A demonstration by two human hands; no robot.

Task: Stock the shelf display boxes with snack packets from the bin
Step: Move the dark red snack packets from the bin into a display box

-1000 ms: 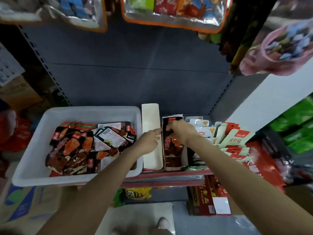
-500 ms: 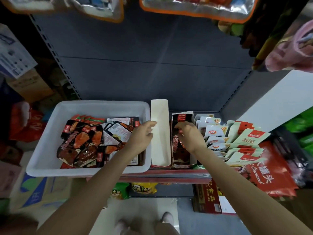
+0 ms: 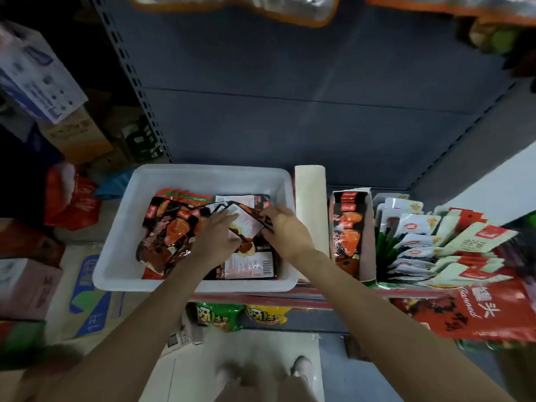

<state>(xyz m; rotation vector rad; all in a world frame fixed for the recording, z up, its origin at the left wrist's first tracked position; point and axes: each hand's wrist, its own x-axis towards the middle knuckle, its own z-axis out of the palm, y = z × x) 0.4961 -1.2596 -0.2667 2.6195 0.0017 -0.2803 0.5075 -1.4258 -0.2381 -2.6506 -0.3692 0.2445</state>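
White bin; inside it, black packets printed with orange-red food pictures and small red logo patches, several turned to show pale label backs. Right of the bin, a cream box, then a box of matching black-and-orange packets. Farther right, white and pale-green packs with red logos. Grey-blue shelf back.

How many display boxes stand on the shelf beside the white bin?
2: an empty one right beside the bin, and a second further right holding dark packets. More may be hidden.
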